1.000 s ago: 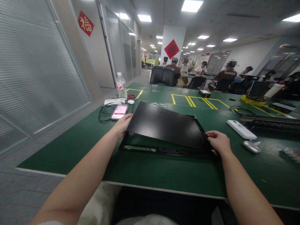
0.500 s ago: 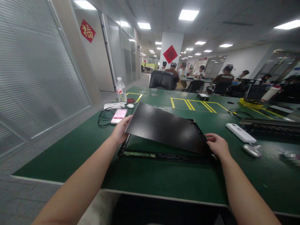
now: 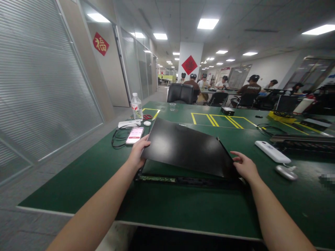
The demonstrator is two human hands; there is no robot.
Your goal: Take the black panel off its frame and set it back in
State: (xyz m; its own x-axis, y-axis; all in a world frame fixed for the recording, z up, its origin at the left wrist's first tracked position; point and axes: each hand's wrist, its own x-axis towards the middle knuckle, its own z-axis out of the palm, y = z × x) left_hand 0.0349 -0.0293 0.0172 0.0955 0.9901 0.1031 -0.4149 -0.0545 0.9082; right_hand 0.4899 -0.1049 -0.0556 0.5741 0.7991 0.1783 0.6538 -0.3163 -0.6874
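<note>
A thin black panel point(image 3: 183, 146) is lifted at its left side, tilted above a black frame point(image 3: 183, 179) that lies flat on the green table point(image 3: 78, 167). My left hand point(image 3: 138, 153) grips the panel's left near corner, fingers curled round the edge. My right hand point(image 3: 244, 165) holds the panel's right near corner, thumb on top, low against the frame. A strip of circuit board point(image 3: 157, 178) shows along the frame's near edge.
A phone point(image 3: 134, 135) with a lit screen, a black cable point(image 3: 117, 137), a white device point(image 3: 128, 123), scissors and a water bottle point(image 3: 136, 106) lie at the left. A white remote point(image 3: 272, 151) and a silver mouse point(image 3: 286, 172) lie at the right. Several people sit at tables behind.
The view has shifted a little. The panel's left side sits slightly lower over the frame, with both hands still at its near corners.
</note>
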